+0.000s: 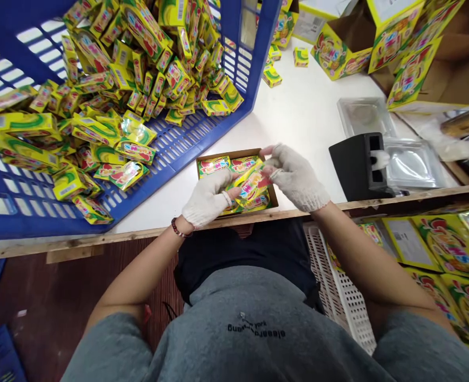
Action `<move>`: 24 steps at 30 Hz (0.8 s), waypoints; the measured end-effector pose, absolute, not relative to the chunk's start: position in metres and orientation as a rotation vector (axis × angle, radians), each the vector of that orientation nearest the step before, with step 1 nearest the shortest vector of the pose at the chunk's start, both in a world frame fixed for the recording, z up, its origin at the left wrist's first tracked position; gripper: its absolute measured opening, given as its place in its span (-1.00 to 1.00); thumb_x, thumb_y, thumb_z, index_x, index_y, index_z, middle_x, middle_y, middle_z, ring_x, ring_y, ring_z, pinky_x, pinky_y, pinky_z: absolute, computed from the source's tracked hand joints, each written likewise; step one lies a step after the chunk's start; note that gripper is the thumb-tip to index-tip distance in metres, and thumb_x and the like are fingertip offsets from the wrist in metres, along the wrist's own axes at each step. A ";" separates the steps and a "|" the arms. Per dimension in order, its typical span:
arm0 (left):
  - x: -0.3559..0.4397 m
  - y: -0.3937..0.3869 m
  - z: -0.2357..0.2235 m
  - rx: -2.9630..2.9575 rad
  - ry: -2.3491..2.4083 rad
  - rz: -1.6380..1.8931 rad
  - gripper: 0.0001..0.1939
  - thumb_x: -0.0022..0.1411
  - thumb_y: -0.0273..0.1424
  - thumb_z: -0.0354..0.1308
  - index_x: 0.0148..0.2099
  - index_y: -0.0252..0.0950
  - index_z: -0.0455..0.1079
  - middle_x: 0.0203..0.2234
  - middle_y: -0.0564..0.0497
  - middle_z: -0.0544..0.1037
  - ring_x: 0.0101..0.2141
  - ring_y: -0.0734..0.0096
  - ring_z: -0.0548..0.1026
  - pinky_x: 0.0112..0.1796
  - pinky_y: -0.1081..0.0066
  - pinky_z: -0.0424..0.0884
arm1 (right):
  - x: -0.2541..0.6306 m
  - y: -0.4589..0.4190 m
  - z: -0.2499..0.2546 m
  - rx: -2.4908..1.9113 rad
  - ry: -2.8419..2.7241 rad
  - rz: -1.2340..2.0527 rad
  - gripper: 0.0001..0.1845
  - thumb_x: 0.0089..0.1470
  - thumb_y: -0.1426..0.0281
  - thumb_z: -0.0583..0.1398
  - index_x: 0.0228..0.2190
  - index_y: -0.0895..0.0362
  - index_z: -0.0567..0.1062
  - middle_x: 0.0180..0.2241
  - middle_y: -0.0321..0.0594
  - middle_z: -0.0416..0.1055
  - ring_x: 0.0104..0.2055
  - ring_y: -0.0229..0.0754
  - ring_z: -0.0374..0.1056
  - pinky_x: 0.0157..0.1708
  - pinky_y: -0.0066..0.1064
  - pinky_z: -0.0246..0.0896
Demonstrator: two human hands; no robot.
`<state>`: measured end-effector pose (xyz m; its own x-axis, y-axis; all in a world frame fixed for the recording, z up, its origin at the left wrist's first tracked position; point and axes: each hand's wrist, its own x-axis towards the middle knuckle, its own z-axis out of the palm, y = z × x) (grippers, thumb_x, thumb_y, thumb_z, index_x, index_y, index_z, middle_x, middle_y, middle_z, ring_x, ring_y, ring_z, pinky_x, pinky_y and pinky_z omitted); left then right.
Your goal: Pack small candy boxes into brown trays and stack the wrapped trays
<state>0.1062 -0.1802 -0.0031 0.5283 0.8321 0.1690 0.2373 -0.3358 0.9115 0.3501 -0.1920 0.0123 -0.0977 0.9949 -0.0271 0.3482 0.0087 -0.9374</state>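
An open shallow carton [275, 198] lies at the table's front edge, with small yellow fruit-printed boxes [214, 164] lying flat inside. Over them, slightly tilted, is another small yellow box [252, 183] with pink and blue lettering. My left hand [207, 199], in a white glove with bare fingertips, grips its left end between thumb and fingers. On the right end, the bent fingers of my gloved right hand [296, 176] close on the same box. The fingers partly hide the carton's contents.
A large blue plastic basket [187, 140] heaped with loose yellow boxes [139, 79] stands at the left. To the right are a black tape dispenser [354, 167] and clear plastic trays [411, 164]. Open cartons [341, 50] crowd the back right; several loose boxes [272, 77] lie nearby.
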 end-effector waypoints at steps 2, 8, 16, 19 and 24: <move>0.116 -0.181 -0.004 1.609 0.914 0.931 -0.55 0.35 -0.02 0.26 0.02 -0.28 0.48 -0.25 -0.03 0.60 -0.31 0.30 0.57 -0.30 0.32 0.54 | 0.341 -0.192 0.009 -1.369 -1.474 1.034 -0.44 0.27 0.03 0.23 0.17 0.01 0.35 -0.19 -0.17 0.52 -0.16 -0.06 0.52 -0.17 -0.20 0.53; 0.125 -0.190 -0.005 1.813 0.956 0.956 -0.54 0.41 0.07 0.17 -0.21 -0.26 0.43 -0.39 -0.01 0.53 -0.35 0.29 0.52 -0.31 0.30 0.48 | 0.335 -0.203 0.011 -1.288 -1.636 0.961 -0.47 0.35 0.06 0.12 0.23 0.02 0.35 0.05 -0.07 0.53 0.02 0.00 0.50 0.01 -0.12 0.51; 0.085 -0.186 -0.022 2.464 1.110 0.962 -0.66 0.49 -0.17 0.06 -0.27 -0.26 0.45 -0.33 -0.12 0.53 -0.28 0.19 0.51 -0.25 0.23 0.41 | 0.333 -0.163 0.041 -1.642 -2.766 0.831 -0.67 0.35 0.30 0.11 -0.07 0.11 0.63 -0.11 -0.02 0.62 -0.10 0.02 0.49 -0.09 -0.21 0.32; 0.083 -0.190 -0.033 2.469 1.075 1.016 -0.67 0.47 -0.16 0.08 -0.24 -0.26 0.48 -0.30 -0.13 0.53 -0.18 0.12 0.54 -0.16 0.18 0.47 | 0.309 -0.164 0.026 -1.669 -3.000 0.820 -0.68 0.37 0.35 0.08 -0.12 0.15 0.63 -0.15 0.03 0.62 -0.17 -0.01 0.47 -0.20 -0.27 0.22; 0.083 -0.202 -0.043 2.319 1.091 1.152 -0.61 0.53 -0.13 -0.01 -0.05 -0.28 0.53 -0.13 -0.18 0.56 0.01 0.10 0.53 0.00 0.09 0.50 | 0.309 -0.185 -0.006 -1.510 -2.737 0.604 -0.70 0.34 0.42 0.04 -0.14 0.20 0.56 -0.14 0.06 0.57 -0.15 -0.01 0.42 -0.17 -0.27 0.19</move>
